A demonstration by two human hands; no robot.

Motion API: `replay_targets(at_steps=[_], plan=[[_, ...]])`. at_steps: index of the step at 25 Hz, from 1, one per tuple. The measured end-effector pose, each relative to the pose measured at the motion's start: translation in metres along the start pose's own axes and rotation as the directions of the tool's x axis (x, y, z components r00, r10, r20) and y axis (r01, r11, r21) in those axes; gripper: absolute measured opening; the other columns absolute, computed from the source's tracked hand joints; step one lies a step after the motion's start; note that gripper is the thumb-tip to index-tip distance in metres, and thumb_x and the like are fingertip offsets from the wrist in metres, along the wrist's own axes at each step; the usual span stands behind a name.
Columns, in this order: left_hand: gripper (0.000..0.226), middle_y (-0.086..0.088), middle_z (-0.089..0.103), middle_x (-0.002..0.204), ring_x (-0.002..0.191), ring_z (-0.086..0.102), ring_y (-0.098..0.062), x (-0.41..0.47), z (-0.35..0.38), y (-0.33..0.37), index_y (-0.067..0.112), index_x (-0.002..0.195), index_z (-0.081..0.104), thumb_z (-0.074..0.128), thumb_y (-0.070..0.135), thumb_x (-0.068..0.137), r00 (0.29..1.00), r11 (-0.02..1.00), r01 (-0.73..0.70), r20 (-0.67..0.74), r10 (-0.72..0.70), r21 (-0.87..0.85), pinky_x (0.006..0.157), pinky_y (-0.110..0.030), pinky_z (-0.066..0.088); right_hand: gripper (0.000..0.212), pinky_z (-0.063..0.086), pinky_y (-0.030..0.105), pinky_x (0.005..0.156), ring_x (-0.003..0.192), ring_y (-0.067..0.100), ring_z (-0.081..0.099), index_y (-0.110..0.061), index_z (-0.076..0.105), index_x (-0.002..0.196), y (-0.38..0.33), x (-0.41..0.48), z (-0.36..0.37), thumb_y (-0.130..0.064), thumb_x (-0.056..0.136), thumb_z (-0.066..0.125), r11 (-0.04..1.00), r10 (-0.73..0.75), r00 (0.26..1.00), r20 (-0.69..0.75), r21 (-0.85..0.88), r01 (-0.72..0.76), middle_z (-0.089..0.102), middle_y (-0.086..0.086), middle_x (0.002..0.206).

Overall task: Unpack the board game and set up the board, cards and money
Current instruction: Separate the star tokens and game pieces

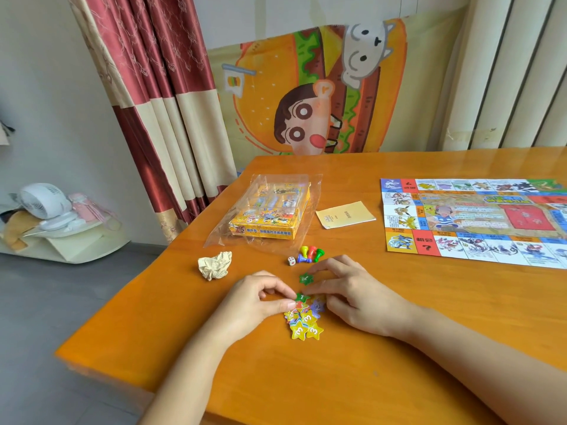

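Observation:
A pile of star-shaped number tokens (304, 322) lies on the orange table (276, 378) between my hands. My left hand (254, 302) pinches a green star token (302, 297) at the top of the pile. My right hand (352, 297) touches the same token with a fingertip, its fingers loosely bent. Another green star (306, 278) lies alone just beyond. Several coloured pawns (310, 254) and a die (292, 261) sit behind it. The game board (472, 220) lies unfolded at the right. The yellow game box (270, 210) sits in a clear bag.
A crumpled paper ball (215, 265) lies left of the tokens. A pale yellow sheet (345, 215) lies between the box and the board. The table's left edge runs diagonally; beyond it are a curtain (159, 111) and a shelf with a small fan (43, 200).

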State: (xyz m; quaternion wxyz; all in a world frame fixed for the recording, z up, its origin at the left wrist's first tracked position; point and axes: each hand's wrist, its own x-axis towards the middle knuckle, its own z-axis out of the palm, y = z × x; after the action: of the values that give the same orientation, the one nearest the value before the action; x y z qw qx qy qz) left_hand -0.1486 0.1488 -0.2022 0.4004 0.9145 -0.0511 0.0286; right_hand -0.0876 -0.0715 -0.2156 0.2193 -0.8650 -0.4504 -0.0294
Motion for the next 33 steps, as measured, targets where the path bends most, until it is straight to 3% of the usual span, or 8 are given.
replay_targets(at_steps=[6,13,16,20,25,27,30,33], plan=[[0.009,0.018,0.067,0.087,0.08,0.059,0.003,0.002,0.0,-0.003,0.032,0.071,0.074,0.078,0.024,0.074,1.0,0.998,0.017,-0.019,-0.018,-0.053,0.07,-0.01,0.038,0.047,0.043,0.037,0.095,0.109,0.018,0.043,-0.029,0.059,0.127,0.0,0.001,0.002,-0.029,0.09,0.03,0.998,0.012,0.995,-0.098,-0.067,-0.018,0.048,-0.003,0.128],[0.017,0.017,0.064,0.102,0.094,0.056,0.003,-0.001,-0.001,0.0,0.037,0.085,0.073,0.077,0.024,0.075,1.0,1.0,-0.008,0.022,0.008,0.01,0.072,-0.006,0.035,0.044,0.033,0.014,0.089,0.1,0.015,0.046,-0.029,0.076,0.096,-0.01,-0.003,-0.005,-0.013,0.08,0.038,0.98,-0.187,0.977,-0.106,0.053,0.193,0.055,-0.002,0.114],[0.024,0.018,0.064,0.101,0.092,0.056,0.004,-0.001,-0.001,0.0,0.039,0.084,0.071,0.074,0.016,0.079,1.0,1.0,0.008,0.001,-0.008,0.009,0.072,-0.007,0.035,0.043,0.042,0.026,0.087,0.101,0.014,0.046,-0.027,0.075,0.091,-0.007,-0.004,-0.005,-0.016,0.079,0.036,0.99,-0.11,0.981,-0.158,0.069,0.122,0.054,-0.005,0.109],[0.032,0.018,0.06,0.107,0.096,0.051,0.01,-0.002,-0.002,0.002,0.045,0.092,0.067,0.068,0.013,0.084,1.0,0.999,-0.012,0.027,0.011,0.033,0.075,-0.006,0.036,0.046,0.036,0.018,0.09,0.101,0.013,0.043,-0.03,0.072,0.108,-0.012,-0.004,-0.004,-0.017,0.081,0.036,0.984,-0.163,0.983,-0.089,0.062,0.169,0.052,-0.004,0.116],[0.012,0.018,0.06,0.108,0.095,0.053,0.011,-0.002,0.001,0.002,0.036,0.078,0.072,0.074,0.024,0.079,0.998,0.999,0.005,-0.055,-0.002,0.052,0.072,-0.005,0.036,0.045,0.04,0.026,0.092,0.105,0.016,0.046,-0.026,0.072,0.108,-0.009,-0.003,-0.004,-0.02,0.084,0.035,0.994,-0.097,0.988,-0.123,0.042,0.103,0.053,-0.004,0.116],[0.008,0.018,0.059,0.108,0.095,0.052,0.011,-0.001,0.002,0.003,0.034,0.08,0.071,0.073,0.026,0.08,0.996,0.999,-0.001,-0.088,0.005,0.051,0.071,-0.005,0.036,0.042,0.039,0.023,0.09,0.101,0.015,0.047,-0.025,0.072,0.104,-0.012,-0.004,-0.003,-0.016,0.082,0.037,0.987,-0.132,0.98,-0.15,0.068,0.143,0.053,-0.004,0.113],[0.014,0.024,0.053,0.116,0.107,0.046,0.007,-0.003,0.005,0.004,0.04,0.092,0.072,0.069,0.03,0.084,0.996,0.994,-0.088,0.03,0.086,0.064,0.081,-0.007,0.035,0.038,0.041,0.028,0.084,0.094,0.015,0.048,-0.022,0.072,0.09,-0.012,-0.004,-0.003,-0.015,0.081,0.037,0.987,-0.096,0.971,-0.219,0.109,0.122,0.054,-0.005,0.103],[0.013,0.028,0.054,0.114,0.108,0.042,0.005,-0.005,0.007,0.005,0.044,0.086,0.074,0.071,0.032,0.081,0.994,0.99,-0.107,0.023,0.106,0.095,0.085,-0.006,0.035,0.037,0.039,0.022,0.083,0.093,0.011,0.047,-0.025,0.074,0.084,-0.011,-0.004,-0.005,-0.016,0.081,0.038,0.987,-0.085,0.971,-0.223,0.115,0.112,0.055,-0.005,0.101]])
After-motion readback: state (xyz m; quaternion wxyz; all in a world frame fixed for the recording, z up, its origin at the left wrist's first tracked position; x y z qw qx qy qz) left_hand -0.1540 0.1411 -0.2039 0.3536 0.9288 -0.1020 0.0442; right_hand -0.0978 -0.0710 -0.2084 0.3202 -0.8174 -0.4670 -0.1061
